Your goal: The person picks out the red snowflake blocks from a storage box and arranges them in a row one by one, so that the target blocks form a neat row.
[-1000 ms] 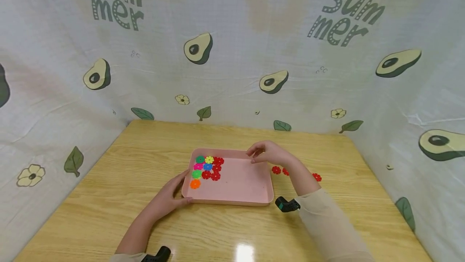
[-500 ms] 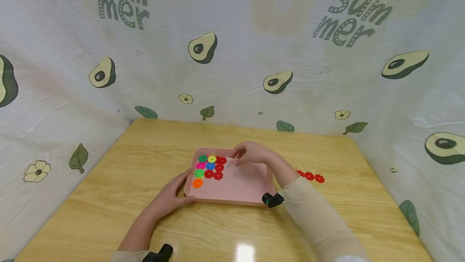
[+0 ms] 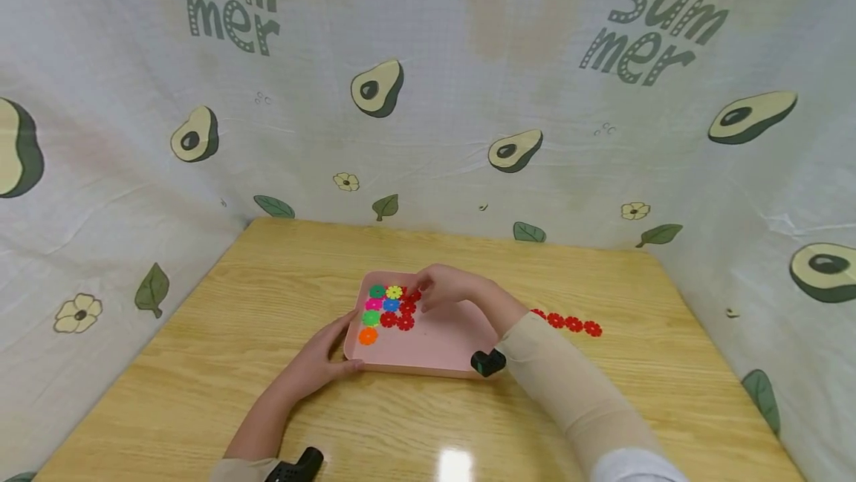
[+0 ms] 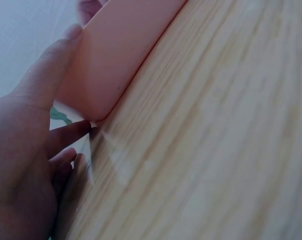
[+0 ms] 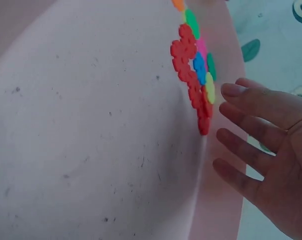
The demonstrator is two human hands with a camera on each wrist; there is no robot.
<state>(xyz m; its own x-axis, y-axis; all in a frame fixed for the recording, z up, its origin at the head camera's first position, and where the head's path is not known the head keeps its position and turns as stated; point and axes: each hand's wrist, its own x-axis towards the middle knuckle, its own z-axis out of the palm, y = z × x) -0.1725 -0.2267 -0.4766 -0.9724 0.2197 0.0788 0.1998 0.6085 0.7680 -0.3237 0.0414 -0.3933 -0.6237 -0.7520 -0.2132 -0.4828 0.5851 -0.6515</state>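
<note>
A shallow pink tray (image 3: 421, 370) lies on the table. In its left part are several flower-shaped plastic discs in green, yellow, pink, blue and orange, with a red disc cluster (image 3: 405, 321) beside them. My left hand (image 3: 319, 360) holds the tray's front left corner, thumb along the front wall and fingers at the left side. Over the back of the tray reaches my right hand (image 3: 446, 287), fingertips right at the upper red discs in the head view. In the right wrist view its fingers (image 5: 240, 145) are spread and loosely bent, with nothing between them.
On the wooden table (image 3: 374, 430), right of the tray, lies a row of red flower-shaped discs (image 3: 565, 321), partly hidden by the right forearm. A printed cloth (image 3: 441, 81) with avocados hangs behind and at both sides.
My right hand has moved left over the tray, from its back right to the upper red discs. More of the red row outside shows again. My left hand stays at the corner.
</note>
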